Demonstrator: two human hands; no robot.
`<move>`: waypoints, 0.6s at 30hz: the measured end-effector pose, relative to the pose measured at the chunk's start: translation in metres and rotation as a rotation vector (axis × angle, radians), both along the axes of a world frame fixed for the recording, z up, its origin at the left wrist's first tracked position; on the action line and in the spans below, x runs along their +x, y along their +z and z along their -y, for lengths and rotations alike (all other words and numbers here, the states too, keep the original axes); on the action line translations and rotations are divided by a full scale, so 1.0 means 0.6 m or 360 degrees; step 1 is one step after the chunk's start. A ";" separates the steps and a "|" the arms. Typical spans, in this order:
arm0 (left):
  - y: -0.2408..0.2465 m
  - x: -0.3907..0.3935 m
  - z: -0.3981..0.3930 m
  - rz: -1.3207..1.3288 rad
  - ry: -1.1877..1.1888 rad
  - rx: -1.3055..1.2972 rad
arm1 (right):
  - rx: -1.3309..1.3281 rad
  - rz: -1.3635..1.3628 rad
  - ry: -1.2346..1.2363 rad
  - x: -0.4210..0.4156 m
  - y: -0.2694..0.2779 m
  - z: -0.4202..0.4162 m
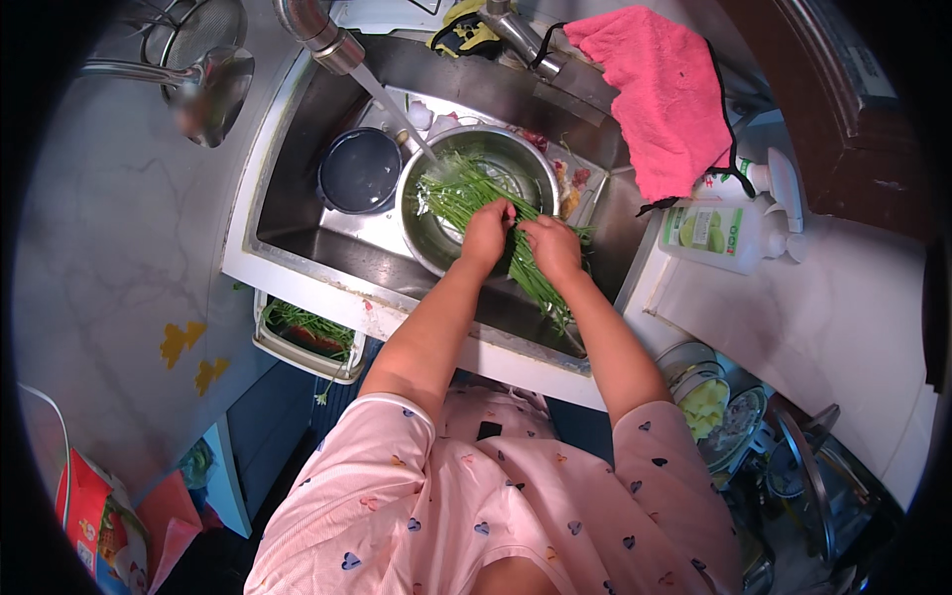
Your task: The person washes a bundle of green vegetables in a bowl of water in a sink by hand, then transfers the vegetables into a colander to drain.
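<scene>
A bunch of long, thin green vegetable stems (462,195) lies slanted across a round stainless steel basin (421,251) in the sink. Its upper left end is inside the basin under running water (394,108), and its other end hangs over the near right rim. My left hand (487,234) grips the bunch about its middle, fingers curled. Close beside it, my right hand (552,249) pinches stems with thumb and fingers. The fingertips of both hands nearly meet, and some are hidden among the greens. Water from the metal faucet (338,52) strikes the stems' upper left end.
In the steel sink (327,249), a dark round bowl (360,169) stands left of the basin; food scraps (573,190) lie behind and right. A pink cloth (658,97) hangs above spray bottles (706,234). A bin with greens (309,331) sits below the sink's front edge.
</scene>
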State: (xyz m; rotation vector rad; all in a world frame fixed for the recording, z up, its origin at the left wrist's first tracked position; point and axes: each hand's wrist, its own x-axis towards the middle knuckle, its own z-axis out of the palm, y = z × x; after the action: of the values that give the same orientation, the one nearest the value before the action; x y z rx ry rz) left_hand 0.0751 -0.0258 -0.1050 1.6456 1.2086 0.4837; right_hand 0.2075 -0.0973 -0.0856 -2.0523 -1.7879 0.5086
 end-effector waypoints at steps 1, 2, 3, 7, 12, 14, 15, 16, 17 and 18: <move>0.003 0.000 -0.001 -0.0013 0.0002 -0.0061 | -0.0023 0.0023 0.0044 0.001 -0.003 -0.001; 0.005 0.000 -0.002 -0.0025 0.0003 -0.0123 | -0.0045 0.0046 0.0087 0.002 -0.005 -0.002; 0.002 -0.002 -0.003 -0.0022 0.0009 -0.0070 | -0.0088 0.0035 0.0102 0.004 -0.002 -0.006; -0.018 -0.015 -0.002 -0.0029 -0.0083 0.0083 | -0.0169 -0.0148 0.0029 0.010 0.009 -0.006; -0.029 -0.017 0.000 -0.0037 -0.0232 0.0061 | -0.0244 -0.0847 -0.0313 0.030 -0.018 0.012; -0.031 -0.013 0.001 0.0000 -0.0253 -0.0060 | -0.0302 -0.1274 -0.0488 0.039 -0.040 0.022; -0.033 -0.016 0.002 -0.0010 -0.0240 -0.0050 | -0.0352 -0.1492 -0.0560 0.037 -0.037 0.020; -0.032 -0.017 0.003 -0.0016 -0.0233 -0.0038 | -0.0398 -0.1707 -0.0636 0.037 -0.022 0.017; -0.031 -0.018 0.003 -0.0022 -0.0225 -0.0026 | -0.0444 -0.1923 -0.0712 0.036 -0.007 0.014; -0.029 -0.017 0.003 -0.0052 -0.0224 -0.0004 | -0.0421 -0.2156 -0.0790 0.035 0.005 0.012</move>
State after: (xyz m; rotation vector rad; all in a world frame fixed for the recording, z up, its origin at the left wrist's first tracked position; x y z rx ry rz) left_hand 0.0649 -0.0276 -0.1221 1.7283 1.1072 0.3686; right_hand 0.2288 -0.1046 -0.0828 -1.4513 -0.4143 1.5085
